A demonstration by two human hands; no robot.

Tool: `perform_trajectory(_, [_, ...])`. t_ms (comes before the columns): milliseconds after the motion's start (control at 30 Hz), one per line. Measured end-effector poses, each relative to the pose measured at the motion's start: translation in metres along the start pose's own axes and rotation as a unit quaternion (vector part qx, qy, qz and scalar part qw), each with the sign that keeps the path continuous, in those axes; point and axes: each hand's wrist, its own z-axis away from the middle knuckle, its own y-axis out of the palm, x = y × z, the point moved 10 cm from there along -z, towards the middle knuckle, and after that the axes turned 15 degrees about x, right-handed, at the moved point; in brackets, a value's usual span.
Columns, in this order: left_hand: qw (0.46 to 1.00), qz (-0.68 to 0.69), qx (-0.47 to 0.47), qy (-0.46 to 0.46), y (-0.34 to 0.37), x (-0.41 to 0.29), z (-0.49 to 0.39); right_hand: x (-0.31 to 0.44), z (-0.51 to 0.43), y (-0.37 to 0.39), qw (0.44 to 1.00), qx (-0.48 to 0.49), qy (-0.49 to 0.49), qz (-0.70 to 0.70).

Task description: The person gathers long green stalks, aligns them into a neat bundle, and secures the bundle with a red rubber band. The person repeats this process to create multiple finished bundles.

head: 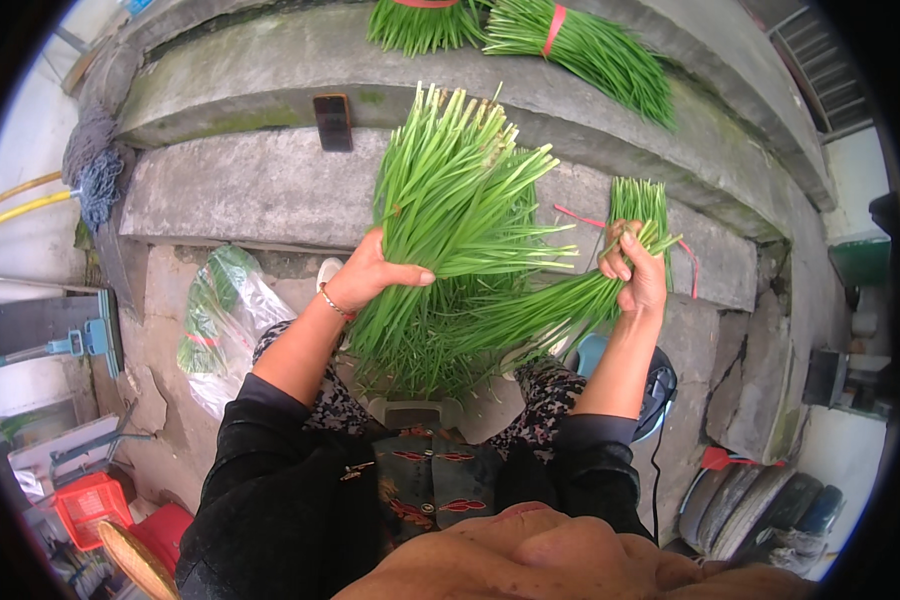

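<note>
My left hand grips a thick bunch of green garlic chives, its pale cut ends fanned out away from me. In my right hand is a smaller clump of chives, held near its cut ends, the leaves trailing left toward the larger bunch. Below both hands lies a heap of loose chives between my knees. Just beyond my right hand, another stack of chives rests on the concrete step, with a red tie strip by it.
Two tied chive bundles lie on the upper concrete step. A phone leans against the riser. On the left are a plastic bag of chives and a mop. A blue-rimmed container with a black cord stands right.
</note>
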Motion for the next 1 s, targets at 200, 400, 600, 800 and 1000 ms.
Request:
perform_trajectory(200, [0.998, 0.019, 0.056, -0.038, 0.012, 0.004, -0.001, -0.026, -0.013, 0.009, 0.92, -0.056, 0.133, 0.364])
perform_trajectory(400, [0.997, 0.031, 0.064, -0.032, 0.013, 0.009, -0.001, -0.054, -0.013, 0.029, 0.91, 0.026, 0.248, 0.332])
perform_trajectory(600, [0.995, 0.072, 0.065, -0.025, 0.012, 0.01, -0.003, -0.04, -0.013, 0.013, 0.971, -0.063, 0.15, 0.178])
perform_trajectory(800, [0.994, 0.098, 0.035, -0.034, 0.01, 0.006, -0.003, -0.043, -0.008, 0.002, 0.977, -0.12, 0.126, 0.124])
perform_trajectory(1000, [0.995, 0.099, 0.002, -0.018, 0.002, 0.0, -0.002, -0.013, -0.003, 0.017, 0.999, 0.0, 0.047, -0.004])
